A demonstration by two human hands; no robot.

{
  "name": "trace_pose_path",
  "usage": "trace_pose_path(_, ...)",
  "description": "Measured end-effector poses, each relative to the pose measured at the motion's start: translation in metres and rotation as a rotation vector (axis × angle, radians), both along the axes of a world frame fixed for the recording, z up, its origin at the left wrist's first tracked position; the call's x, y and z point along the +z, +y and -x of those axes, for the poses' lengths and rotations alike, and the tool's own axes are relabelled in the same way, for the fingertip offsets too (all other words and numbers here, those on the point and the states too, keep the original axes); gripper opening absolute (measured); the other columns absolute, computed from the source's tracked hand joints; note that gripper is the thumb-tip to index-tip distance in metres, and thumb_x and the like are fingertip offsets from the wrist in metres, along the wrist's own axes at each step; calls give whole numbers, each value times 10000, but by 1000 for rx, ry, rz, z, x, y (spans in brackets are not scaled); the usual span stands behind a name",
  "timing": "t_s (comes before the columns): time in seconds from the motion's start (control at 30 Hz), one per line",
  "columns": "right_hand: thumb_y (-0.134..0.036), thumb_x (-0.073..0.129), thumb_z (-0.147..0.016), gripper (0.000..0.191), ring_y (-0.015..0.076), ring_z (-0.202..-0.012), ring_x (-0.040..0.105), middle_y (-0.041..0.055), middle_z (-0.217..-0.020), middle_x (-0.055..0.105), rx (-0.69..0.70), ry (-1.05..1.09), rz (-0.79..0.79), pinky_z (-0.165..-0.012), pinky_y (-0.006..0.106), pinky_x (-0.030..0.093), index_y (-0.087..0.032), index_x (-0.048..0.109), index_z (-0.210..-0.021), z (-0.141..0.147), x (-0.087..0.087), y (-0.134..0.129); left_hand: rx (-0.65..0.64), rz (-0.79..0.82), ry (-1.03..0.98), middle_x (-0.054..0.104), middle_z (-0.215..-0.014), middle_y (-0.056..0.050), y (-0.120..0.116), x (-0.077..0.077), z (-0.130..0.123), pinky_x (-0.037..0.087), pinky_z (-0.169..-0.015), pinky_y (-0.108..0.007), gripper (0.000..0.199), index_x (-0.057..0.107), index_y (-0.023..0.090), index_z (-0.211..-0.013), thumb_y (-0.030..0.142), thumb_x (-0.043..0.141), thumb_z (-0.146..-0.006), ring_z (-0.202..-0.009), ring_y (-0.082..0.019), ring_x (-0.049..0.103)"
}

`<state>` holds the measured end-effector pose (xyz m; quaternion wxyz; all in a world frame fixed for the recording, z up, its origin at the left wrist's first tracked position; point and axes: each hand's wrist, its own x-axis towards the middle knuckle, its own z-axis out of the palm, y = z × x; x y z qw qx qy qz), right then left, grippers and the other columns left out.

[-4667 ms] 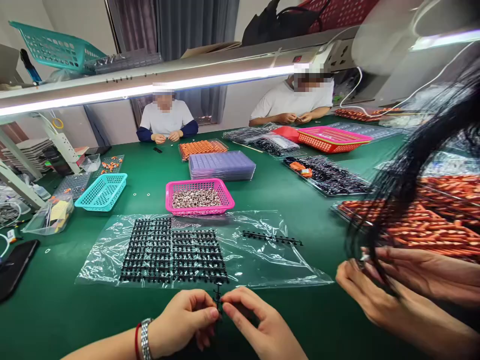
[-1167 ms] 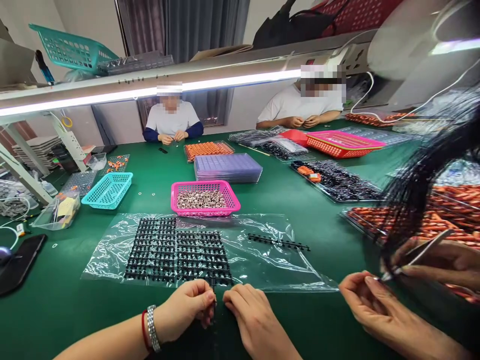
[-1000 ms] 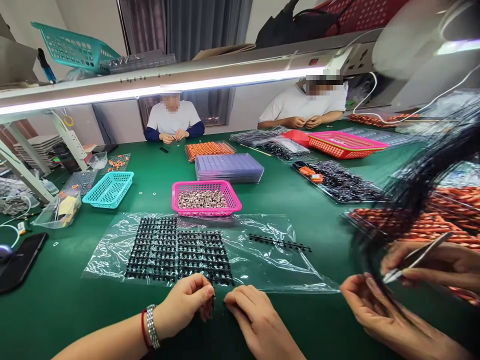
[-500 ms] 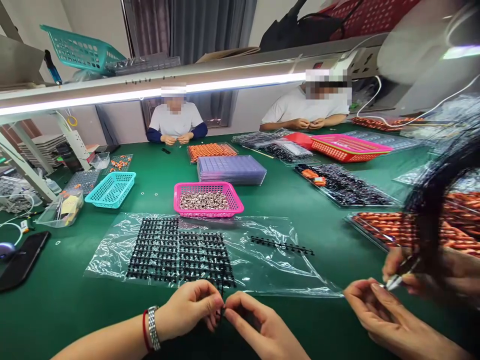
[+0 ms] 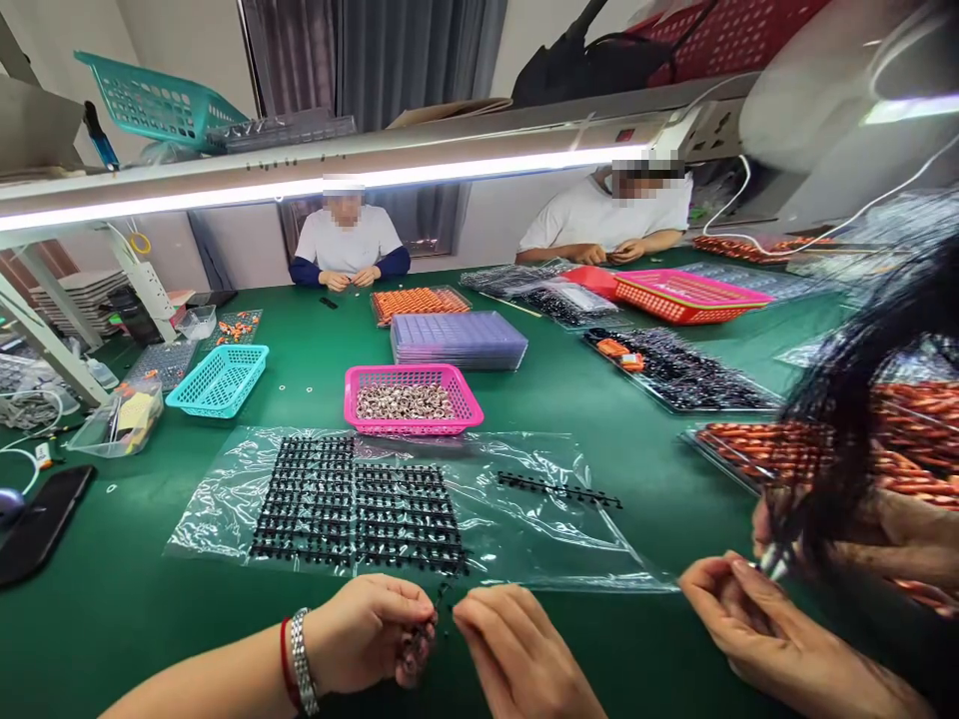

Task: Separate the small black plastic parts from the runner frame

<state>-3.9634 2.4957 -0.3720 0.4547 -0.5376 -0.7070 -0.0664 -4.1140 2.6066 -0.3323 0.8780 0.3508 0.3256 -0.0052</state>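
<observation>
My left hand (image 5: pixel 364 624), with a metal watch strap and a red band at its wrist, is closed on a small black plastic strip (image 5: pixel 442 596) whose upper end pokes out past the fingertips. Small dull metallic pieces (image 5: pixel 417 649) show under those fingers, too blurred to count. Just to the right, my right hand (image 5: pixel 524 644) is pinched shut, a small gap away from the strip; what its fingertips hold is hidden. Beyond both hands, rows of black toothed strips (image 5: pixel 304 499) lie on a clear plastic sheet (image 5: pixel 516 559), with separate strips (image 5: pixel 558 489) to the right.
A pink basket (image 5: pixel 472 411) of small metal rings (image 5: pixel 405 401) stands behind the sheet, before stacked clear trays (image 5: pixel 457 340). A turquoise basket (image 5: pixel 217 381) and a phone (image 5: pixel 45 524) are at left. A co-worker's hands (image 5: pixel 779 629) work close by at right, near a tray of orange-brown parts (image 5: pixel 756 454).
My right hand has drawn slightly away from my left, so their fingertips no longer meet. The left hand has turned and lowered a little, exposing the small metallic pieces under its fingers.
</observation>
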Motion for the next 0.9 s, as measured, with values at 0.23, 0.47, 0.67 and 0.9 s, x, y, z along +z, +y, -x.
trace_pose_path(0.23, -85, 373, -916, 186, 189, -699, 506, 34, -791, 557, -15, 10, 364, -607, 346, 459, -210, 486, -838, -4, -9, 2, 116, -352, 26, 503, -571, 36, 5, -7, -4, 317, -419, -176, 498, 495, 146, -718, 555, 748, -586, -443, -55, 451)
trace_pose_path(0.47, -201, 427, -935, 158, 188, -736, 525, 23, -814, 559, -27, 151, 413, -679, 359, 463, -222, 540, -826, -3, -10, 1, 75, -467, -22, 532, -611, 26, 3, -10, -3, 416, -510, -200, 484, 507, 135, -767, 536, 733, -619, -528, -80, 518)
trace_pose_path(0.67, -344, 445, -945, 173, 154, -800, 575, 3, -860, 586, 94, 573, 582, -705, 271, 472, -239, 570, -891, -3, 11, 2, 39, -532, -50, 512, -626, 33, 1, -12, -2, 434, -527, -213, 485, 504, 135, -750, 549, 726, -628, -526, -76, 508)
trace_pose_path(0.9, -225, 421, -942, 160, 154, -748, 542, 15, -805, 560, 180, 472, 472, -676, 276, 466, -217, 530, -826, 5, 14, 4, -12, -432, -45, 522, -557, 29, -1, -10, -1, 411, -484, -196, 454, 521, 134, -712, 502, 759, -593, -465, -71, 490)
